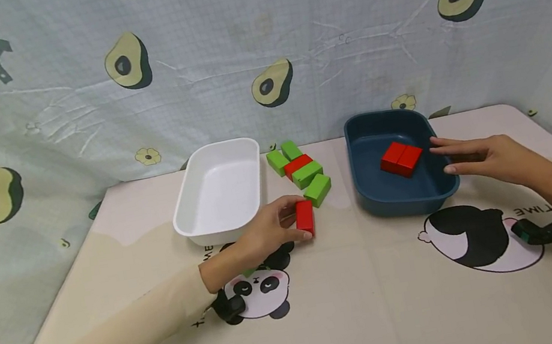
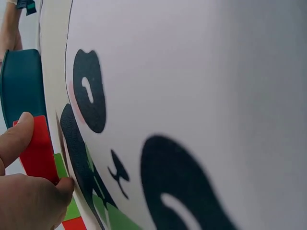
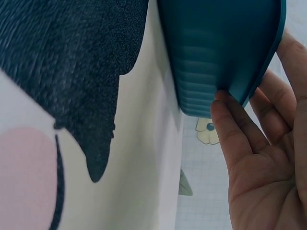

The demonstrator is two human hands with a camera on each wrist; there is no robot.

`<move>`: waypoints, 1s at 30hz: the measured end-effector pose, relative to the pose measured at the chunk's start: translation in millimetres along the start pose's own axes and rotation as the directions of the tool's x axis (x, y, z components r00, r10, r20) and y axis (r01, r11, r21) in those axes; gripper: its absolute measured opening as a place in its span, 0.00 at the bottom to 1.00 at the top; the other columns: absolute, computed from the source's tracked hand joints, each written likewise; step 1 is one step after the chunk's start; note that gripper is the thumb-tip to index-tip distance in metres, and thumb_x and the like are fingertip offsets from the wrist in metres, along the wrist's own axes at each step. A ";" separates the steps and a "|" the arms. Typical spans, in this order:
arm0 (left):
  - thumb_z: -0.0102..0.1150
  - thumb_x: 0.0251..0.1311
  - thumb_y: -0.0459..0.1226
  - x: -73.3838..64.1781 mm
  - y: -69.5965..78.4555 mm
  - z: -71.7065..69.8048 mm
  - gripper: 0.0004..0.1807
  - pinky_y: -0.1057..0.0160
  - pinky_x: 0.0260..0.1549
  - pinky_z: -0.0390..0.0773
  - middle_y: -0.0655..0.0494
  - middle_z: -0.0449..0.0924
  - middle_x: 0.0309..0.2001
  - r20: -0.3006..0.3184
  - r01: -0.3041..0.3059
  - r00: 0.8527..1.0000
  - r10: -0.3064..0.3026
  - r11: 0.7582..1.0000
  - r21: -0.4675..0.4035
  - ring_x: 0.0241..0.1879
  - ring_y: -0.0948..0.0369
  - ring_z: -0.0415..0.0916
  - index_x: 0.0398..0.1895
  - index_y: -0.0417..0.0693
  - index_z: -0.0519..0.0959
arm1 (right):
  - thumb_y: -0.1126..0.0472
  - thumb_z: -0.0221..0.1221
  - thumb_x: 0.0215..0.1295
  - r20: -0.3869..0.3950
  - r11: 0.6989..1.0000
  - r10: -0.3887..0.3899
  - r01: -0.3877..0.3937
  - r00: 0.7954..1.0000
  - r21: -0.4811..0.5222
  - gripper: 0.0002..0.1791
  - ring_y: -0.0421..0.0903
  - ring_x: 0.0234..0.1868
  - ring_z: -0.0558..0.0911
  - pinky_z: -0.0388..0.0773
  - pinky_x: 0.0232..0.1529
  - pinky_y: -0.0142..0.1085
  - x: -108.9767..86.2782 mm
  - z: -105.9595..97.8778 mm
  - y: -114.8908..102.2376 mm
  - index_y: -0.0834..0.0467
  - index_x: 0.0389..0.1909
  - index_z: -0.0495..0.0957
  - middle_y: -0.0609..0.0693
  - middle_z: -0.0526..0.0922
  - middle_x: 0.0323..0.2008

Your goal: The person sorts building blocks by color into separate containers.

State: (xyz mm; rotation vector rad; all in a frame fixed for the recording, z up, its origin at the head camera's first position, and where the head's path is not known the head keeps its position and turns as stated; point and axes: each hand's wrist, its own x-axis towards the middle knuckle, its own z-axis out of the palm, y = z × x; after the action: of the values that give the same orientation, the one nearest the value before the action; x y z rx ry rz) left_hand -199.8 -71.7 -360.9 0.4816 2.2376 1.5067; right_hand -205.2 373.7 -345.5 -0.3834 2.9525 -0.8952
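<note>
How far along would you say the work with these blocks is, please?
Apparently done: two red blocks lie in the blue tray. In hand: the left hand pinches a third red block. Seemingly left: another red block and four green blocks, near the white tray.

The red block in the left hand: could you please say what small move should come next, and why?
Probably, the left hand should carry the red block it pinches toward the dark blue tub: two red blocks already lie inside, and the right hand is at its wall.
</note>
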 end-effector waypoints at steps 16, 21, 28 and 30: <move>0.72 0.57 0.26 -7.5 9.0 0.1 0.37 0.59 0.64 0.74 0.46 0.74 0.66 0.010 0.009 1.000 -0.009 1.000 0.030 0.68 0.50 0.71 0.70 0.39 0.67 | 0.46 0.66 0.68 -0.002 1.000 -0.003 0.003 1.000 -0.001 0.29 0.61 0.73 0.66 0.59 0.47 0.08 -0.3 -1.5 -0.8 0.45 0.69 0.76 0.47 0.67 0.74; 0.70 0.56 0.24 -10.1 10.3 -1.1 0.38 0.60 0.66 0.71 0.45 0.72 0.67 0.024 0.002 1.000 -0.001 1.000 -0.026 0.70 0.51 0.68 0.70 0.38 0.67 | 0.46 0.66 0.68 0.007 1.000 0.000 0.000 1.000 0.006 0.29 0.61 0.73 0.66 0.63 0.53 0.12 0.6 -0.4 -0.9 0.46 0.69 0.76 0.48 0.66 0.74; 0.70 0.55 0.23 -13.2 12.9 -3.5 0.38 0.60 0.65 0.72 0.43 0.72 0.67 0.027 -0.037 0.999 0.038 0.998 -0.049 0.70 0.50 0.69 0.70 0.36 0.67 | 0.46 0.66 0.68 0.025 1.000 0.013 -0.013 1.000 0.011 0.31 0.66 0.74 0.63 0.66 0.64 0.70 0.8 -1.8 0.2 0.50 0.70 0.75 0.53 0.64 0.75; 0.71 0.55 0.23 -15.1 14.1 -4.6 0.38 0.61 0.65 0.73 0.45 0.72 0.67 0.019 -0.043 0.999 0.044 0.998 -0.046 0.69 0.51 0.70 0.70 0.38 0.68 | 0.46 0.66 0.68 0.025 1.000 0.011 -0.011 1.000 0.010 0.31 0.66 0.74 0.63 0.66 0.64 0.70 1.4 -1.3 0.4 0.49 0.70 0.75 0.53 0.64 0.75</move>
State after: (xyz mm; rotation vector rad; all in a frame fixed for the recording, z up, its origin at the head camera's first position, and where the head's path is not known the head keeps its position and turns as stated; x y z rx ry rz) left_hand -188.2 -77.6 -344.2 0.5322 2.1861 1.5634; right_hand -206.8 374.3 -344.5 -0.3747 2.9235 -0.8966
